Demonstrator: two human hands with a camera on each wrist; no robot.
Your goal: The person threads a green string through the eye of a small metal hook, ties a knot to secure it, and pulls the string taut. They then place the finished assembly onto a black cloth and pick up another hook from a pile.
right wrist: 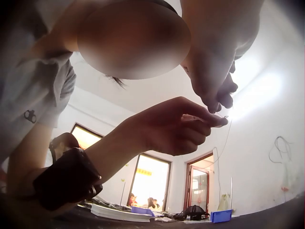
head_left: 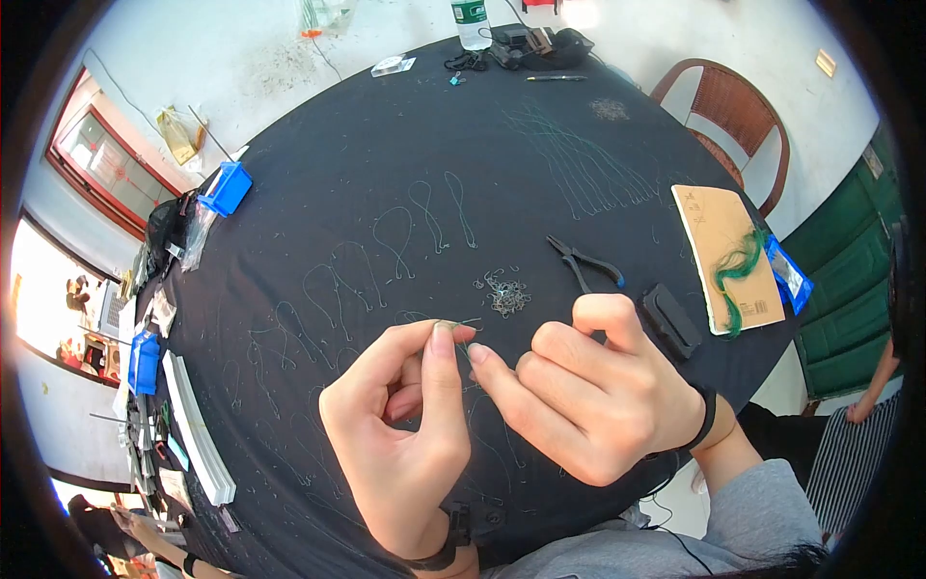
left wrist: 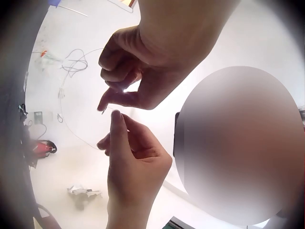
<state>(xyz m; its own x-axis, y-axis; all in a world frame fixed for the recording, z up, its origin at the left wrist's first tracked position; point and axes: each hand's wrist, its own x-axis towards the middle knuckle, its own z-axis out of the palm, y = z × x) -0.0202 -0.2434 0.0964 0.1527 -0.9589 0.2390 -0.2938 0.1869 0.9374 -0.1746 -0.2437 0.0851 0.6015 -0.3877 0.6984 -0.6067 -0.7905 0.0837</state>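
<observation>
Above the dark tablecloth, my left hand (head_left: 395, 434) pinches a tiny fish hook (right wrist: 226, 117) and thin green line between thumb and index finger. A short line end (head_left: 471, 320) sticks out past its fingertips. My right hand (head_left: 588, 396) is close on the right, fingers folded, with line pinched at its fingertips, which nearly meet the left ones. A loop of line (left wrist: 62, 95) swings out beside both hands in the left wrist view. Past the hands lies a pile of small hooks (head_left: 509, 297). Finished-looking line loops (head_left: 394, 241) are spread to the left.
Pliers (head_left: 569, 259) and a black case (head_left: 670, 323) lie near my right hand. A brown notebook (head_left: 709, 227) bears a bundle of green thread (head_left: 741, 261). Straight green lines (head_left: 579, 159) stretch across the back right. White strips (head_left: 198, 429) and a blue box (head_left: 227, 189) are at left.
</observation>
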